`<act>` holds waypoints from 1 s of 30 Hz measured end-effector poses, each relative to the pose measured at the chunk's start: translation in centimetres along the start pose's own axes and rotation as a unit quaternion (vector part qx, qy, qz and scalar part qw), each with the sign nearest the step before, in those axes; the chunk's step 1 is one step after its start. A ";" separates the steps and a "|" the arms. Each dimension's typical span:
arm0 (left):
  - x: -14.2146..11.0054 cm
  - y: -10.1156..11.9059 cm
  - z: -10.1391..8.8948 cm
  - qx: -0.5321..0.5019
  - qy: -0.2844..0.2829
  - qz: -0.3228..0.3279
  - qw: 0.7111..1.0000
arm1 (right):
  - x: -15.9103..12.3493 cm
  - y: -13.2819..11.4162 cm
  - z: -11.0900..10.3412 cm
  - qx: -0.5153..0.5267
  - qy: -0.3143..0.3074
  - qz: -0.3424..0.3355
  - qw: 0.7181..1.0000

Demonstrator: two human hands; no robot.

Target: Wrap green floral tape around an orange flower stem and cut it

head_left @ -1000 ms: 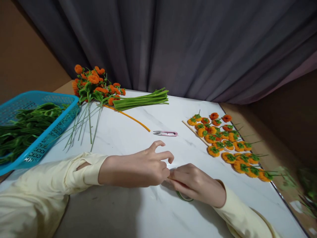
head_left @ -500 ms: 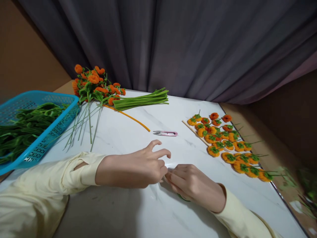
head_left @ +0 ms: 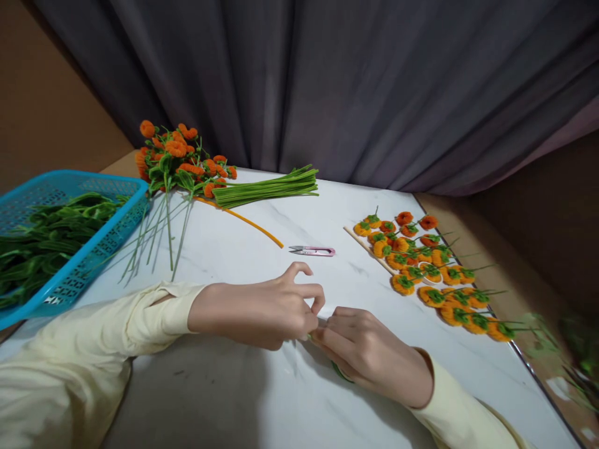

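Crooking two fingers apart, the left hand (head_left: pixel 279 312) nears the right hand (head_left: pixel 367 347), fingers bunched; anything pinched is hidden.

Lower centre, anything in the grip of the left hand (head_left: pixel 281 312) or right hand (head_left: pixel 369 349) is hidden; the latter partly covers a green curved object (head_left: pixel 341 373). The left edge cuts the blue basket (head_left: pixel 70 287); greenery (head_left: pixel 580 340) lower right is blurred.

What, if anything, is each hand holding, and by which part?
Cannot be told: the left hand and right hand come together, their fingers hiding any grip. A curved green edge shows beneath the right hand; whether held is unclear.
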State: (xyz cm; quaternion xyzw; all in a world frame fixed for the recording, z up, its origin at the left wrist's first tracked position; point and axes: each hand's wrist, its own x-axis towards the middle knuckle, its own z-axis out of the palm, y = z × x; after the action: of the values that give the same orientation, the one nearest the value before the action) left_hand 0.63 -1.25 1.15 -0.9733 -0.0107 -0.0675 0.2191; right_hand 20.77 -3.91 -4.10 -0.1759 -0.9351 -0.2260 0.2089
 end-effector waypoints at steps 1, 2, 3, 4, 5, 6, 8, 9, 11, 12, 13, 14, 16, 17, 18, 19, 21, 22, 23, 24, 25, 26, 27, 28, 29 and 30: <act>0.1 -0.1 0.0 -0.027 -0.002 -0.004 1.000 | 0.0 0.0 0.0 0.004 0.000 -0.004 1.000; 0.2 -0.2 0.1 -0.051 -0.007 -0.008 0.999 | 0.0 -0.1 -0.1 0.008 0.002 -0.009 1.000; 0.2 -0.2 0.1 -0.070 -0.012 -0.014 0.997 | 0.0 -0.1 -0.1 0.011 0.004 -0.013 1.000; 0.3 -0.2 0.2 -0.084 -0.016 -0.019 0.996 | 0.0 -0.1 -0.1 0.012 0.006 -0.015 1.000; 0.3 -0.2 0.4 -0.091 -0.017 -0.024 0.995 | 0.0 0.0 0.0 0.011 0.008 -0.014 1.000; 0.3 -0.2 0.5 -0.092 -0.014 -0.028 0.995 | 0.0 0.0 0.1 0.009 0.011 -0.011 1.000; 0.2 -0.2 0.8 -0.077 -0.005 -0.040 0.996 | 0.0 0.1 0.3 0.006 0.019 -0.002 1.000; 0.2 -0.2 1.0 -0.063 -0.001 -0.045 0.997 | 0.1 0.1 0.5 0.006 0.024 0.003 1.000; 0.1 -0.2 1.1 -0.040 -0.002 -0.046 0.998 | 0.1 0.2 0.6 0.009 0.027 0.014 0.999; 0.1 -0.2 1.1 -0.035 -0.003 -0.043 0.998 | 0.1 0.2 0.5 0.011 0.024 0.020 0.999; 0.1 -0.2 1.0 -0.035 -0.006 -0.041 0.999 | 0.1 0.2 0.4 0.014 0.017 0.028 0.999; 0.1 -0.3 0.9 -0.040 -0.009 -0.043 0.998 | 0.1 0.4 0.2 0.020 0.007 0.036 0.999; 0.0 -0.4 0.5 -0.065 -0.016 -0.058 0.996 | 0.1 1.1 -0.4 0.059 -0.029 0.055 0.996; -0.1 -0.5 0.3 -0.083 -0.018 -0.067 0.994 | 0.2 1.6 -0.7 0.086 -0.044 0.070 0.993; -0.3 -0.6 0.1 -0.106 -0.019 -0.077 0.991 | 0.3 2.4 -1.0 0.107 -0.050 0.090 0.989; -0.5 -0.8 -0.1 -0.132 -0.021 -0.087 0.987 | 0.5 3.2 -1.1 0.118 -0.046 0.113 0.985; -0.9 -1.1 -0.4 -0.187 -0.025 -0.111 0.976 | 1.2 5.1 -1.1 0.070 0.004 0.156 0.985; -1.1 -1.3 -0.5 -0.210 -0.027 -0.125 0.969 | 1.6 6.1 -1.0 0.028 0.018 0.154 0.987; -1.3 -1.5 -0.6 -0.225 -0.029 -0.138 0.964 | 2.2 6.9 -0.7 -0.018 0.014 0.148 0.989; -1.4 -1.7 -0.7 -0.232 -0.029 -0.151 0.961 | 2.7 7.7 -0.3 -0.060 0.001 0.147 0.987; -1.5 -1.8 -0.8 -0.234 -0.026 -0.159 0.959 | 3.3 8.3 0.1 -0.096 -0.016 0.150 0.984; -1.6 -1.9 -1.0 -0.232 -0.022 -0.165 0.958 | 3.8 8.7 0.5 -0.125 -0.037 0.155 0.979; -1.6 -2.0 -1.1 -0.229 -0.019 -0.168 0.959 | 4.3 9.0 0.9 -0.146 -0.055 0.160 0.975; -1.6 -2.1 -1.3 -0.226 -0.017 -0.167 0.960 | 4.7 9.2 1.2 -0.160 -0.066 0.163 0.971; -1.6 -2.2 -1.4 -0.223 -0.018 -0.166 0.960 | 5.0 9.3 1.6 -0.168 -0.073 0.163 0.969; -1.6 -2.3 -1.5 -0.220 -0.019 -0.162 0.962 | 5.2 9.3 1.8 -0.170 -0.075 0.161 0.969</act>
State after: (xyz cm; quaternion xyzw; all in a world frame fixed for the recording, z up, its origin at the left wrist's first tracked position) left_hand -1.30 0.22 3.29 -0.9838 -0.1576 -0.0846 -0.0148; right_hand 19.71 6.01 0.10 -0.3738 -0.8550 -0.3315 0.1392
